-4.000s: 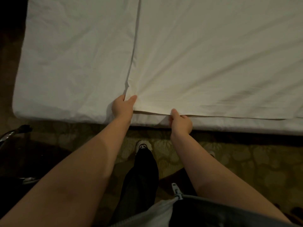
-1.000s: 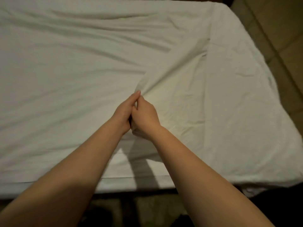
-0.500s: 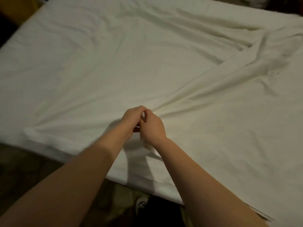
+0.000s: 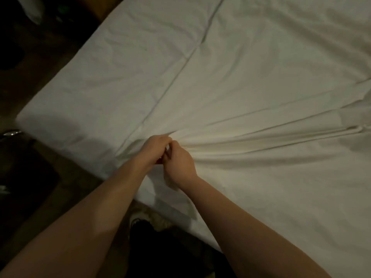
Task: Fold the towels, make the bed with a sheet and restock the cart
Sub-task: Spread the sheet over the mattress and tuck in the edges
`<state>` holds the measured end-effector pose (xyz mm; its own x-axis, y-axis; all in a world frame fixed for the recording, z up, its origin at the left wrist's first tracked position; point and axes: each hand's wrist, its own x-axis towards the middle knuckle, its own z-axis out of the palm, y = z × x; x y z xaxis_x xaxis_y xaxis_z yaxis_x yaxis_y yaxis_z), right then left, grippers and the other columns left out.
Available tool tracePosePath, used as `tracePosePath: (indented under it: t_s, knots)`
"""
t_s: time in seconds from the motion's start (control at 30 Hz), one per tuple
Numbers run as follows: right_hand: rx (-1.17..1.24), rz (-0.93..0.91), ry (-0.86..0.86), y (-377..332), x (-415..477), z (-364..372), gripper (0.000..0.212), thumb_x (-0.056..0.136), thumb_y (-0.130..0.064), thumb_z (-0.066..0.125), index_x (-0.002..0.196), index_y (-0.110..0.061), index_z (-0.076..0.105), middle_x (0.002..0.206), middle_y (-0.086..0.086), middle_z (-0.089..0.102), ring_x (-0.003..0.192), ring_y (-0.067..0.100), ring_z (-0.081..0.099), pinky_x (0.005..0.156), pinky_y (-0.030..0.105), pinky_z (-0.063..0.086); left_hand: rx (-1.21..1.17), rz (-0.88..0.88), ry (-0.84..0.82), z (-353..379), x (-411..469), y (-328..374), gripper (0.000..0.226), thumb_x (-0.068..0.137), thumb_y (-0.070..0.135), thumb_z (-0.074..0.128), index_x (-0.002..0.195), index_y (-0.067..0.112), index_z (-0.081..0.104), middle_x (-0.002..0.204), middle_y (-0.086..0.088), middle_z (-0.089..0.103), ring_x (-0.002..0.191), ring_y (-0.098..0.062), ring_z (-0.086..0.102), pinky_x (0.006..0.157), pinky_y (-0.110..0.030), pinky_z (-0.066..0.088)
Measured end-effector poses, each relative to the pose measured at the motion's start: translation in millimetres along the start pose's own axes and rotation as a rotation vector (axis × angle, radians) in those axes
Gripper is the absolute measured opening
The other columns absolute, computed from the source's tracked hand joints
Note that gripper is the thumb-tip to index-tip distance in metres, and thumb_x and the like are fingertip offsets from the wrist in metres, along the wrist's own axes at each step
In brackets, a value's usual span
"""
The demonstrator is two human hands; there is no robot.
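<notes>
The sheet (image 4: pixel 261 77) lies white over the bed (image 4: pixel 90 87), filling the centre and right of the frame. Your left hand (image 4: pixel 154 147) and right hand (image 4: pixel 179 165) touch at centre, both pinching a gathered bunch of it. Folds fan out rightward. The bed edge runs diagonally from upper left to lower right, with dark floor (image 4: pixel 40 177) beside it at left.

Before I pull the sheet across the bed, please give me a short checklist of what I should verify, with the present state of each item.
1. Grip of the left hand on the sheet: ok.
2. Grip of the right hand on it: ok.
3. Sheet lies smooth: not ok, folds fan out rightward from the hands.
4. Sheet covers the left part of the bed: not ok.
5. Far corners in place: cannot tell, out of view.
</notes>
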<state>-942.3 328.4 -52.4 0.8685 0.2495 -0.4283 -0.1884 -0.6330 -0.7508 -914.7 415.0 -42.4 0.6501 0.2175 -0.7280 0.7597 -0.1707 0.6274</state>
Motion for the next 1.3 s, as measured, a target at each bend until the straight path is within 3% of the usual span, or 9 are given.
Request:
tracePosePath:
  t_s: [0.13,0.27,0.37,0.53,0.73,0.93,1.03,1.13,1.3]
  knots:
    - [-0.099,0.065,-0.104,-25.8,24.9,34.9,0.028,0.093,-0.024,0.049,0.114,-0.008,0.056,0.109,0.015,0.066,0.100,0.032,0.060,0.068,0.029,0.036,0.111,0.087,-0.047,-50.1,32.8,-23.5,0.027,0.096,0.012,0.044,0.070,0.015,0.054,0.074,-0.011,0.056,0.067,-0.023,0.053,0.063,-0.027,0.047]
    - [-0.208,0.134,0.004,-30.3,37.0,33.4,0.023,0.086,-0.030,0.054,0.102,-0.021,0.068,0.099,0.005,0.069,0.095,0.023,0.062,0.074,0.030,0.044,0.256,0.191,-0.152,-62.0,48.7,-42.9,0.025,0.098,0.008,0.038,0.082,0.011,0.056,0.070,-0.003,0.050,0.067,-0.016,0.048,0.053,-0.020,0.040]
    - [-0.411,0.095,0.063,-22.5,51.2,28.4,0.031,0.087,-0.026,0.051,0.115,-0.021,0.063,0.109,0.004,0.064,0.104,0.023,0.056,0.082,0.031,0.043,0.324,0.186,-0.207,-57.6,59.1,-58.2,0.017,0.098,0.017,0.043,0.093,0.014,0.059,0.097,-0.014,0.061,0.096,-0.026,0.059,0.083,-0.035,0.046]
    - [-0.766,0.021,-0.138,0.3,73.1,17.9,0.041,0.088,-0.028,0.051,0.129,-0.026,0.052,0.130,0.004,0.050,0.119,0.027,0.043,0.097,0.037,0.035,0.468,0.177,-0.210,-54.3,63.9,-81.6,0.041,0.089,0.024,0.057,0.128,0.011,0.052,0.122,-0.011,0.058,0.108,-0.028,0.056,0.077,-0.027,0.041]
    - [-0.894,-0.182,-0.419,-24.5,91.9,8.7,0.036,0.086,-0.046,0.050,0.121,-0.040,0.056,0.130,-0.005,0.048,0.124,0.022,0.038,0.102,0.039,0.026,0.345,0.446,0.012,-60.1,45.8,-91.7,0.022,0.095,0.018,0.051,0.109,0.013,0.066,0.101,-0.010,0.067,0.094,-0.024,0.060,0.076,-0.031,0.043]
    - [-0.798,-0.081,-0.832,-44.7,104.1,-9.4,0.020,0.088,-0.024,0.061,0.103,-0.013,0.065,0.090,-0.001,0.055,0.087,0.013,0.047,0.059,0.013,0.033,0.360,0.721,0.013,-70.1,28.1,-95.3,0.033,0.089,0.019,0.044,0.099,0.003,0.070,0.089,-0.006,0.068,0.082,-0.015,0.058,0.067,-0.014,0.035]
    - [-0.761,-0.071,-0.822,-36.1,108.1,-25.4,0.015,0.086,-0.026,0.067,0.099,-0.019,0.065,0.085,-0.008,0.055,0.087,0.011,0.048,0.057,0.009,0.032,0.345,0.703,0.099,-66.8,22.5,-92.3,0.034,0.086,0.023,0.051,0.096,-0.002,0.070,0.090,-0.018,0.070,0.085,-0.015,0.053,0.069,-0.017,0.033]
    - [-0.708,-0.128,-0.726,-33.8,111.5,-41.4,0.026,0.085,-0.037,0.068,0.067,-0.026,0.053,0.070,-0.013,0.050,0.072,0.009,0.048,0.060,0.018,0.036,0.414,0.498,0.089,-70.6,24.6,-89.3,0.039,0.077,0.038,0.045,0.091,0.009,0.069,0.084,-0.001,0.064,0.083,-0.014,0.055,0.065,-0.023,0.030]
    - [-0.766,-0.103,-0.826,-31.6,116.9,-57.5,0.025,0.086,-0.035,0.068,0.068,-0.022,0.056,0.070,-0.008,0.053,0.065,0.006,0.048,0.062,0.022,0.037,0.431,0.398,0.111,-74.0,26.2,-84.7,0.034,0.080,0.039,0.050,0.076,0.009,0.063,0.076,-0.006,0.058,0.081,-0.020,0.055,0.064,-0.028,0.029]
